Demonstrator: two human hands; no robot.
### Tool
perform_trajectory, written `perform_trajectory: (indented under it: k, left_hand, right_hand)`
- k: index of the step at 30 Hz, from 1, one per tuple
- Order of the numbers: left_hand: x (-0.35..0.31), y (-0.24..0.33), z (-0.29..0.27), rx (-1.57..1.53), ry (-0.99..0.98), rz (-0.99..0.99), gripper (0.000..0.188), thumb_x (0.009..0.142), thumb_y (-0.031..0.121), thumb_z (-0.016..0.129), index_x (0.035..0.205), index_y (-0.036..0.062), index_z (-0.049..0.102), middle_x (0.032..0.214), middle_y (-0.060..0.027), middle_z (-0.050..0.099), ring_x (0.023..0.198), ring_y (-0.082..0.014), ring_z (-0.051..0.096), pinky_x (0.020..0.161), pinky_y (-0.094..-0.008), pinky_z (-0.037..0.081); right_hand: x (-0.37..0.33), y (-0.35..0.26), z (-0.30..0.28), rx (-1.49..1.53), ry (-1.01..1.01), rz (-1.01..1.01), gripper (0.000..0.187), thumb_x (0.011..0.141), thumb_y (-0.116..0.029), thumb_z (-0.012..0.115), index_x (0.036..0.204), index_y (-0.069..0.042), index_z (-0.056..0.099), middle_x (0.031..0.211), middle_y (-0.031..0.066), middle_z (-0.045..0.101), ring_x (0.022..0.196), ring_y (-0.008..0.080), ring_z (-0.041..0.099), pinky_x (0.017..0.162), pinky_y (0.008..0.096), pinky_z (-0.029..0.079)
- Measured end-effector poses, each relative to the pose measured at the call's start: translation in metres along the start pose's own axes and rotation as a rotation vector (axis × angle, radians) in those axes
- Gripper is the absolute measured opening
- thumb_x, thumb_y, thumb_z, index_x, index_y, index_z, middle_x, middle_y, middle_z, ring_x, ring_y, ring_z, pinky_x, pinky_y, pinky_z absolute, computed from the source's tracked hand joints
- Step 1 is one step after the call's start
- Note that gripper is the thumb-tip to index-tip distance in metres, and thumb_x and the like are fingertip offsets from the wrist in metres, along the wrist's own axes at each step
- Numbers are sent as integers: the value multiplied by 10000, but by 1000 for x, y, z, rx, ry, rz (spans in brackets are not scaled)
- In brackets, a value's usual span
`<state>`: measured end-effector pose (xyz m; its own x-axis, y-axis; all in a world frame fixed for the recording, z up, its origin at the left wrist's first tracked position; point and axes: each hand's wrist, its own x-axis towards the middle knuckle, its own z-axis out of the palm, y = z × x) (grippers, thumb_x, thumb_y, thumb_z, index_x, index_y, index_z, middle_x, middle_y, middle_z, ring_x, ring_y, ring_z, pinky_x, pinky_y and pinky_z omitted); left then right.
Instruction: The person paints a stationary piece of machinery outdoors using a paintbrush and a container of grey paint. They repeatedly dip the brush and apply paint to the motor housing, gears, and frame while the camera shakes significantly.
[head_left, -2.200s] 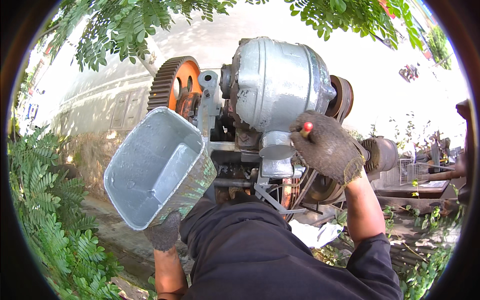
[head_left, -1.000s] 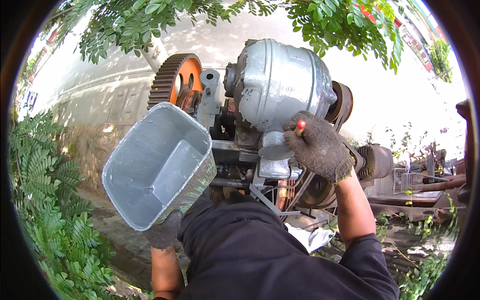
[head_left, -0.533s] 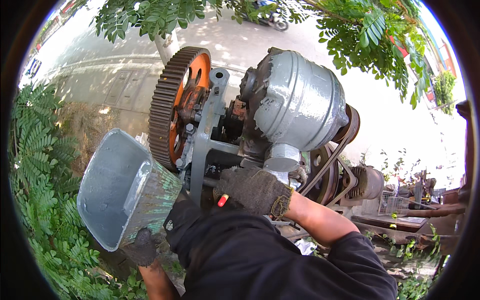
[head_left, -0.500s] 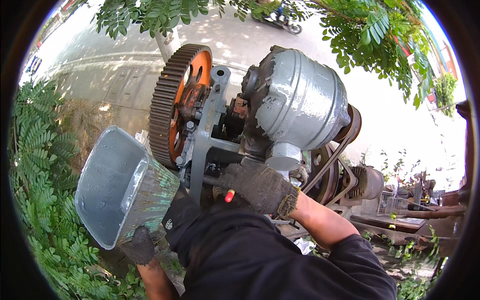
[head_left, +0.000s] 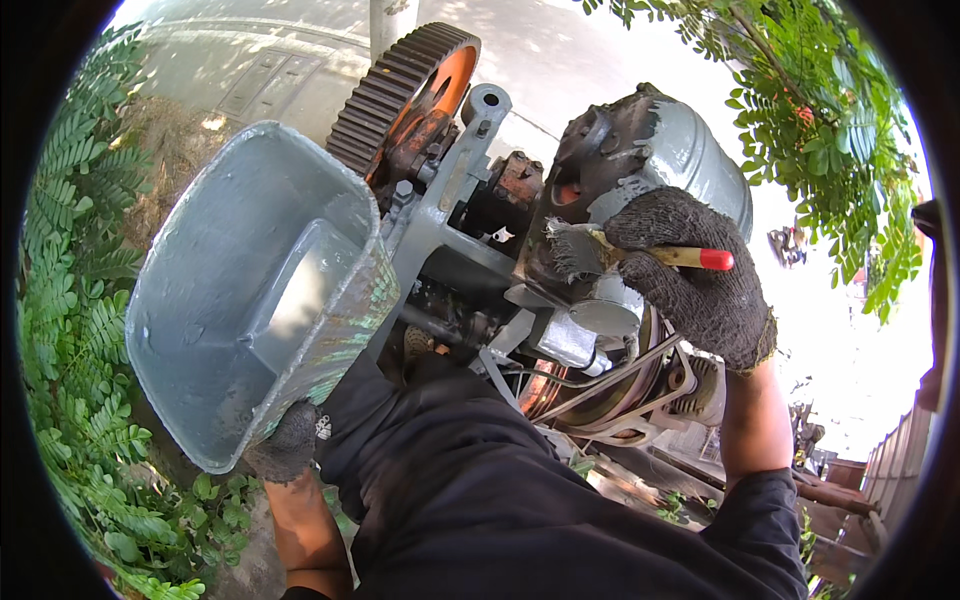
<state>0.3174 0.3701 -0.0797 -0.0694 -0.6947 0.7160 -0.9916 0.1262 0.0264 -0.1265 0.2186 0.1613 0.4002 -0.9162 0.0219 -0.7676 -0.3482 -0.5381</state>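
My right hand, in a dark knitted glove, is closed round a paintbrush with a red-tipped wooden handle. Grey paint coats its bristles, which point left at the dark, unpainted side of a rounded metal housing; I cannot tell whether they touch. Fresh glossy grey covers the rest of that housing. On the left, my gloved left hand grips the lower edge of a flared metal hopper. The hopper is grey inside, with streaks of old green on its outer wall.
A large toothed gear wheel with an orange face stands beyond the grey frame. Belts and pulleys lie below my right hand. Leafy branches hang at the upper right, and bushes crowd the left side.
My right hand has risen from beside the frame to the housing, and the brush now shows fully. The hopper looks larger and higher in view, still held by my left hand.
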Motion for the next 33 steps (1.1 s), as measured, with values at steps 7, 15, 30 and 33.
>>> perform_trajectory:
  k: [7, 15, 30, 33]
  left_hand:
    - [-7, 5, -8, 38, 26, 82, 761, 999, 242, 777, 1562, -95, 391, 1515, -266, 550, 1352, -354, 603, 1168, -472, 506]
    - [-12, 6, -12, 29, 4, 108, 701, 1033, 251, 741, 1514, -139, 414, 1443, -281, 602, 1273, -361, 664, 1101, -453, 567]
    - [-17, 12, -4, -316, -115, 1, 762, 1006, 169, 768, 1612, -46, 359, 1574, -256, 520, 1418, -363, 563, 1192, -457, 481]
    - [-16, 10, -6, -374, -153, -34, 759, 1007, 186, 772, 1604, -49, 367, 1563, -243, 531, 1408, -347, 574, 1181, -447, 492]
  right_hand:
    - [28, 8, -1, 127, -161, 157, 303, 935, -32, 817, 1234, -7, 768, 1247, 125, 743, 1105, 205, 731, 953, 341, 587]
    - [16, 22, -4, 77, -234, 9, 240, 931, -135, 839, 1167, -107, 815, 1218, 76, 781, 1048, 216, 760, 939, 350, 603]
    - [6, 22, -1, -156, -210, -205, 284, 904, -61, 799, 1188, -41, 789, 1199, 170, 782, 1123, 363, 746, 1002, 463, 584]
    - [17, 34, 22, -64, -337, -41, 286, 911, -60, 791, 1197, -41, 786, 1204, 177, 780, 1155, 367, 733, 1019, 453, 576]
